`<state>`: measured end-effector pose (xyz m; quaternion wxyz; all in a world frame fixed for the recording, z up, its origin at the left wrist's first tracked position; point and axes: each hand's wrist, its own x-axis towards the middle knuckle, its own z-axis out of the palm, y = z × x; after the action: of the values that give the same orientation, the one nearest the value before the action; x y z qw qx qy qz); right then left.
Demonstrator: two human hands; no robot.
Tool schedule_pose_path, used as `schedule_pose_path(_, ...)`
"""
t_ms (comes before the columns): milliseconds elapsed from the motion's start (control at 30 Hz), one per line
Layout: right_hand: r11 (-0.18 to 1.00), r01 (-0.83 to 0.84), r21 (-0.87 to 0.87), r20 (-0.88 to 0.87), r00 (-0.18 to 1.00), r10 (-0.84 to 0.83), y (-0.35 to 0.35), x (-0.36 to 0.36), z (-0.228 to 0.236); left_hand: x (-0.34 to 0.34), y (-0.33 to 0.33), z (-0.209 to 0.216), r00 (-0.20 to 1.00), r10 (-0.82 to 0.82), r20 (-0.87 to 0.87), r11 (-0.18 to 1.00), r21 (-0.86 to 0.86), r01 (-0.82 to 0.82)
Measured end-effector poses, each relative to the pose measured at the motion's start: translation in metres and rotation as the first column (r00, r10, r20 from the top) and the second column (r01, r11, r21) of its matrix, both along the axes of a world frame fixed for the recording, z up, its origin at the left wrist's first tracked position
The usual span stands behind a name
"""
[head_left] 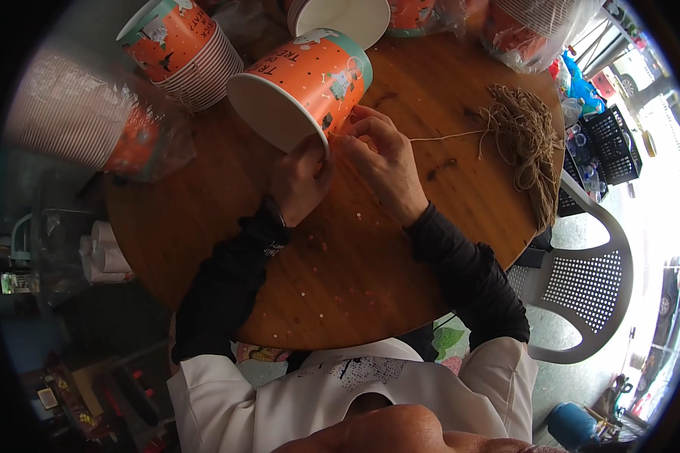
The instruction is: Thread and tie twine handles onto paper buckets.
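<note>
A large orange paper bucket [302,83] with a teal band and cartoon figures lies tipped over the round wooden table [204,204], its white open mouth facing down and left. My left hand [302,181] is closed on its near rim, with some fingers hidden inside the mouth. Beside the bucket's right wall, my right hand [389,158] pinches a strand of brown twine [446,137] close to the rim. That strand runs right to a tangled heap of twine [521,132]. Exactly where the twine meets the bucket is hidden by my fingers.
Nested orange buckets [185,53] lean at the far left, near a plastic-wrapped stack [83,121]. Another bucket stack [340,19] and a wrapped stack [521,34] stand along the far edge. Right of the table are a grey plastic chair [582,291] and a black crate [610,147].
</note>
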<state>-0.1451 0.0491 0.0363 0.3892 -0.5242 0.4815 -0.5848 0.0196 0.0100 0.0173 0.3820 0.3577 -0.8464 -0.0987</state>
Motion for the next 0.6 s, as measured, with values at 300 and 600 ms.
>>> schedule_pose_path(300,1.000,0.011,-0.016,-0.034,0.999,-0.012,0.000,0.001,0.002,-0.004,0.003,0.006,0.999,-0.019,0.025,0.999,-0.046,0.021)
schedule_pose_path(600,1.000,0.009,-0.001,0.039,0.999,-0.009,-0.004,0.001,-0.006,-0.002,0.003,0.006,0.958,-0.098,-0.271,0.974,0.170,0.148)
